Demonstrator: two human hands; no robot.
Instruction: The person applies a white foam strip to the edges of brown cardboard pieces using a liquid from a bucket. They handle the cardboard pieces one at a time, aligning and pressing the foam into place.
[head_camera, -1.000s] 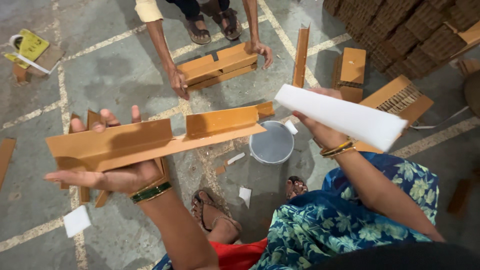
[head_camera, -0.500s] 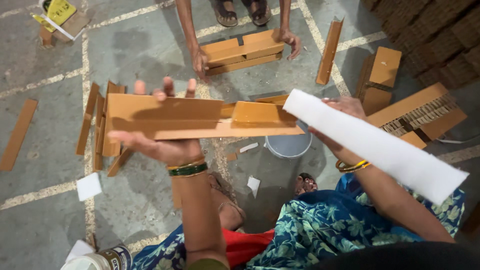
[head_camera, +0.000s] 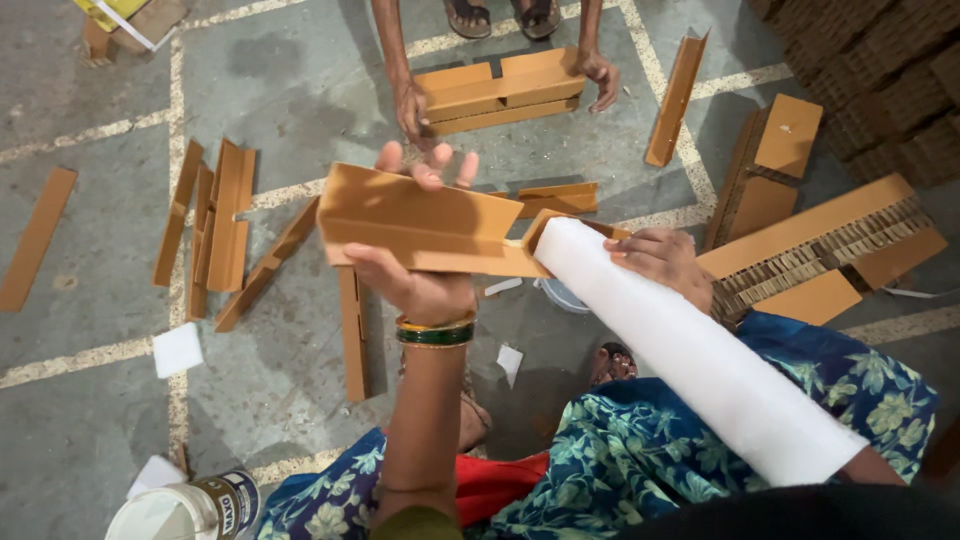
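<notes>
While the left hand (head_camera: 420, 290) pinches the brown cardboard angle piece (head_camera: 420, 225) in mid-air, the right hand (head_camera: 660, 262) presses a white foam roll (head_camera: 700, 360) against its right end.

Left fingers and thumb clamp the stiff, flat-faced L-shaped strip above the concrete floor (head_camera: 90, 420); right fingers lie curled over the soft, smooth roll. The long roll, gripped near one end only, could sag or slip off the narrow edge. At the far side, another person's hands (head_camera: 410, 100) steady stacked cardboard pieces (head_camera: 500, 88).
</notes>
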